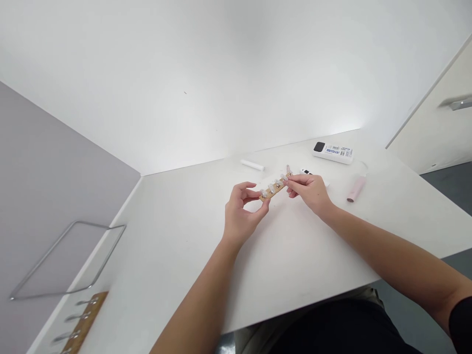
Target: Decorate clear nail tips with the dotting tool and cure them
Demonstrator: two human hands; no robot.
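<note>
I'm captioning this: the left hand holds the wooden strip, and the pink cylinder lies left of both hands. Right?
Not quite: the head view shows the pink cylinder to the right of the right hand. The left hand does hold the wooden strip.

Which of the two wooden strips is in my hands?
The tan strip at mid-picture, held between your left hand and right hand; the brown strip sits untouched at the lower left.
</note>
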